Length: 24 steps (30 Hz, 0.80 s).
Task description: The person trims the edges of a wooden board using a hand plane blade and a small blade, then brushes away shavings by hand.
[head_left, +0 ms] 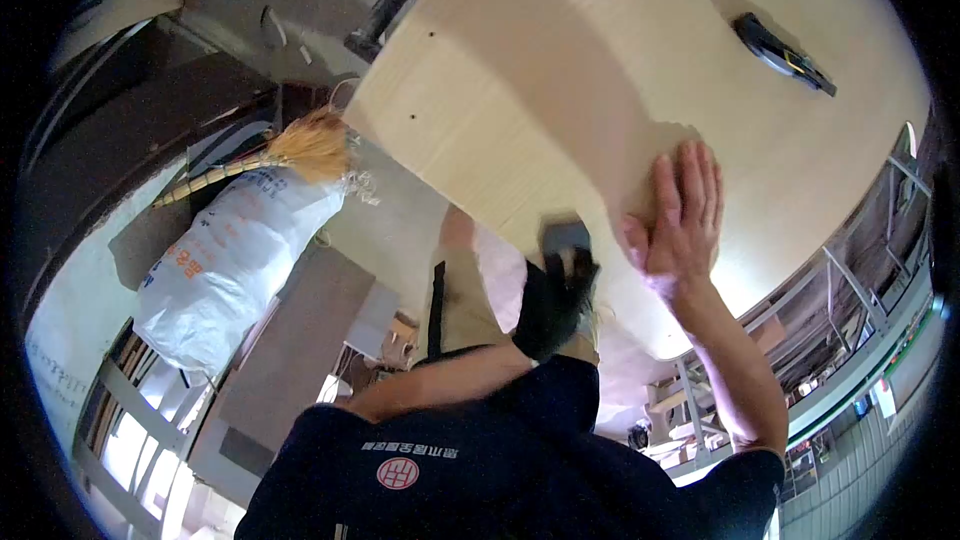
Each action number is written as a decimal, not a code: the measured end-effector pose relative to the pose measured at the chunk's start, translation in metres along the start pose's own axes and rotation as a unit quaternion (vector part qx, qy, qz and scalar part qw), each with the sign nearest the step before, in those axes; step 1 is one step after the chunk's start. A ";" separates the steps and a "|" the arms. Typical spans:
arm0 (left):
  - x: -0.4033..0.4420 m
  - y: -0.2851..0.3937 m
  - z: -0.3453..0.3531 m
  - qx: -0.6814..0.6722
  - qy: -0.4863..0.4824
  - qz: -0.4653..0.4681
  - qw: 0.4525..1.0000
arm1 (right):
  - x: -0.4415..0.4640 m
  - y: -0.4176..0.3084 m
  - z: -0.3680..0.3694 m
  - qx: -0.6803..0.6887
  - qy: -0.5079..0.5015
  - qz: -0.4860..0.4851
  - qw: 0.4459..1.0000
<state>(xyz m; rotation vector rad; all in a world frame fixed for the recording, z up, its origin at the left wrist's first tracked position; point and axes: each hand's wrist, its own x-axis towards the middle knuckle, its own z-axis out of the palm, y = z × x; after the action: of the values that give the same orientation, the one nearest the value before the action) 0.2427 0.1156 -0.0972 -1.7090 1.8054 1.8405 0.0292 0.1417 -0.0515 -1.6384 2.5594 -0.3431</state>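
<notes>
My left hand (555,310), in a black glove, is closed around a small dark grey block (566,234) at the near edge of a pale wood-grain board (500,130). Motion blurs this hand, and the exact kind of block cannot be made out. My bare right hand (682,215) lies flat on the board, to the right of the block, with its fingers stretched out. Farther up on the board rests a black utility knife (783,55) with yellow marks. Two small dark holes show near the board's left edge.
To the left, a straw hand broom (310,147) lies on a stuffed white plastic sack (235,260) with printed characters. Metal racks (850,290) stand at the right. A dark bracket-like part (395,5) borders the board's upper left edge.
</notes>
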 end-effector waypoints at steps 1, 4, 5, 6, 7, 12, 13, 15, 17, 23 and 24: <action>-0.014 0.002 0.017 0.042 0.030 0.067 0.996 | 0.003 0.001 0.000 0.005 0.003 0.008 1.000; -0.031 0.006 0.030 0.077 0.012 0.074 0.994 | 0.000 -0.004 -0.010 0.042 -0.009 0.026 0.999; -0.028 0.037 0.022 0.030 0.006 -0.003 1.000 | 0.000 -0.006 -0.010 0.056 -0.004 0.022 0.998; -0.025 0.028 0.027 -0.015 0.053 0.031 0.998 | 0.000 -0.006 -0.012 0.068 0.004 0.020 0.997; -0.023 0.030 0.029 -0.057 0.097 0.070 0.991 | -0.002 -0.003 -0.017 0.078 0.009 0.021 0.997; -0.028 0.017 0.027 0.045 0.131 0.125 0.982 | -0.060 0.051 -0.042 0.159 -0.046 0.007 0.986; -0.033 0.020 0.030 0.013 0.122 0.081 0.989 | -0.079 0.071 -0.051 0.130 -0.045 -0.014 0.990; -0.043 0.022 0.033 -0.052 0.100 -0.010 0.994 | -0.104 0.100 -0.060 0.075 -0.043 -0.056 0.995; -0.037 0.012 0.035 -0.081 0.089 0.003 0.993 | -0.111 0.100 -0.057 0.041 -0.062 -0.051 0.996; -0.047 0.033 0.039 0.017 0.147 0.118 0.982 | -0.113 0.098 -0.052 0.000 -0.068 -0.061 0.996; -0.054 0.045 0.040 -0.003 0.130 0.034 0.991 | -0.113 0.097 -0.051 -0.002 -0.067 -0.065 0.996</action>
<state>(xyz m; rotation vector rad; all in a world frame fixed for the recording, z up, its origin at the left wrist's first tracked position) 0.2082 0.1629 -0.0414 -1.9954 1.9727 1.7150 -0.0183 0.2900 -0.0301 -1.7709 2.3653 -0.2286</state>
